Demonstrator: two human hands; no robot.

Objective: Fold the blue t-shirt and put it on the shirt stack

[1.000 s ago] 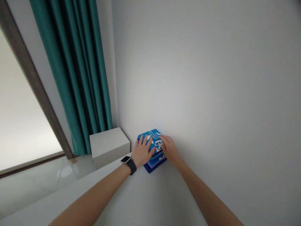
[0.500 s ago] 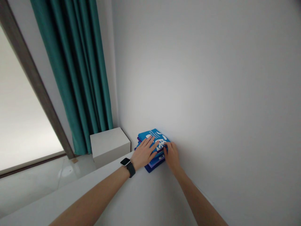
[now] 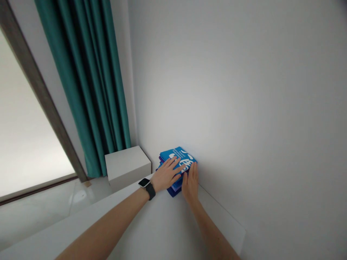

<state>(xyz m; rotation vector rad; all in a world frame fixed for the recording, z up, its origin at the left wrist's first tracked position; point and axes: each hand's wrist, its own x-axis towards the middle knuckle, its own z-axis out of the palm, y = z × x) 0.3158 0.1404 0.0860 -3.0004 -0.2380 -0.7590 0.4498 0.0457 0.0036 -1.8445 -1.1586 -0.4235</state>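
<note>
A stack of folded blue and purple cloth items (image 3: 177, 152), the top one bright blue with white lettering and a white print, lies against the wall. My left hand (image 3: 165, 175), with a dark watch on the wrist, rests flat on top of the pile with its fingers spread. Against the pile's near right edge is my right hand (image 3: 191, 183), fingers stretched out and thumb apart, touching the folded layers. Part of the print and the near side of the stack are hidden behind both hands.
The pile sits on a white surface (image 3: 151, 224) that meets the white wall (image 3: 230, 108). Left of it stands a white box-shaped cabinet (image 3: 127, 162), below a green curtain (image 3: 94, 90). A shiny tiled floor (image 3: 54, 209) shows further left.
My right hand has shifted left along the near edge, and its bent fingers have straightened. The top item's near right corner lies flatter. My left hand stays in place on the pile.
</note>
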